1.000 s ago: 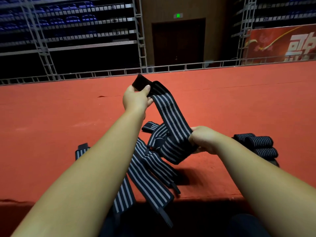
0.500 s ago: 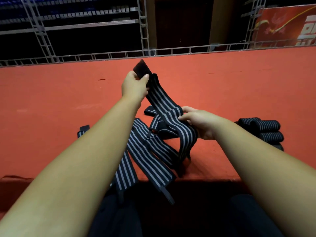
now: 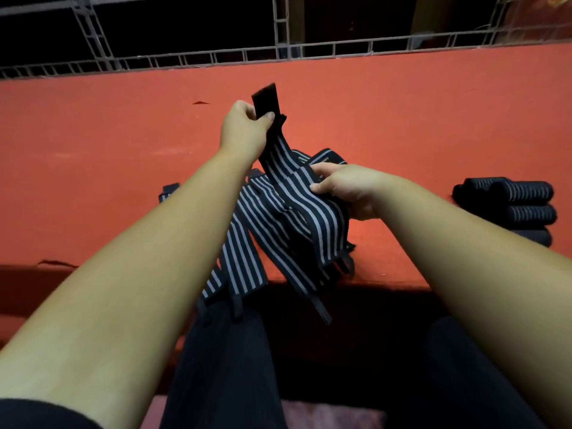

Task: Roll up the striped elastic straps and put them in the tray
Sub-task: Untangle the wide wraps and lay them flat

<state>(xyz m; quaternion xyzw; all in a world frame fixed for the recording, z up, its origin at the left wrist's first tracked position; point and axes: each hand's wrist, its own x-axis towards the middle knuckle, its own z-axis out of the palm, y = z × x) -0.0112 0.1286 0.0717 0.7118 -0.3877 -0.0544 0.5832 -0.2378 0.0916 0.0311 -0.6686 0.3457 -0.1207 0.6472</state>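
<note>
Red surface (image 3: 93,187) lies ahead, with loose straps (image 3: 244,261) heaped at its near edge. My left hand (image 3: 244,131) pinches the raised strap (image 3: 280,159) by its black end; my right hand (image 3: 349,188) curls its fingers (image 3: 322,170) round the striped middle. Rolled straps (image 3: 523,209) sit at the right.

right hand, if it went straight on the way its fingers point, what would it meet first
The striped strap, which the right hand holds. Its fingers point left; beyond the strap probably comes the left forearm, though depth is unclear.
</note>
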